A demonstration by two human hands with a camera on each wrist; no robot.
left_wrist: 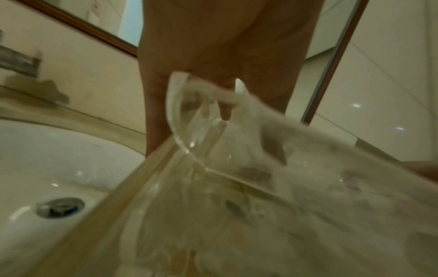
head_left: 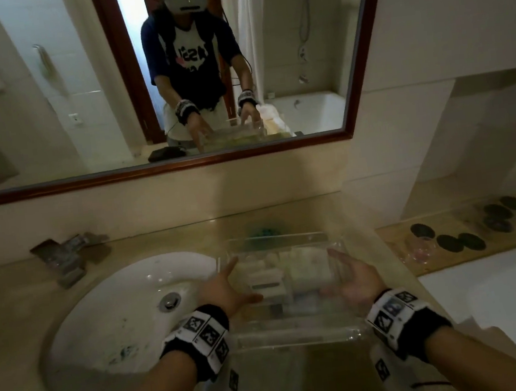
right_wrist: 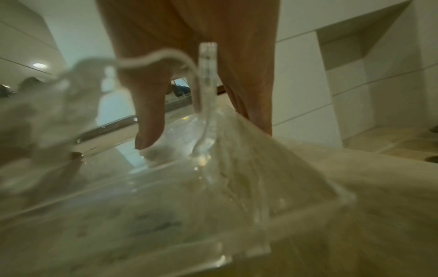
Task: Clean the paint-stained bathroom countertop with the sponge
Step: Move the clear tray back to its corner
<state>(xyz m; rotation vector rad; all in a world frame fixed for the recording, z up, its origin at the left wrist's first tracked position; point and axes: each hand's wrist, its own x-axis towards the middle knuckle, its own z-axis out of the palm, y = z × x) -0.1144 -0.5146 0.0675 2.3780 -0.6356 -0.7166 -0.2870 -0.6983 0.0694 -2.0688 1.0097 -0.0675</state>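
Observation:
A blue-green paint stain marks the beige countertop near the back wall. In front of it is a clear plastic tray of white toiletry items, held between my hands. My left hand grips the tray's left wall, thumb inside and fingers outside. My right hand grips the right wall the same way. In the left wrist view my left hand pinches the tray wall. In the right wrist view the tray wall stands between thumb and fingers of my right hand. No sponge is in view.
A white sink with paint flecks lies left of the tray, with a metal faucet behind it. A mirror hangs above. At the right a wooden ledge carries several dark round discs. A white tub is below it.

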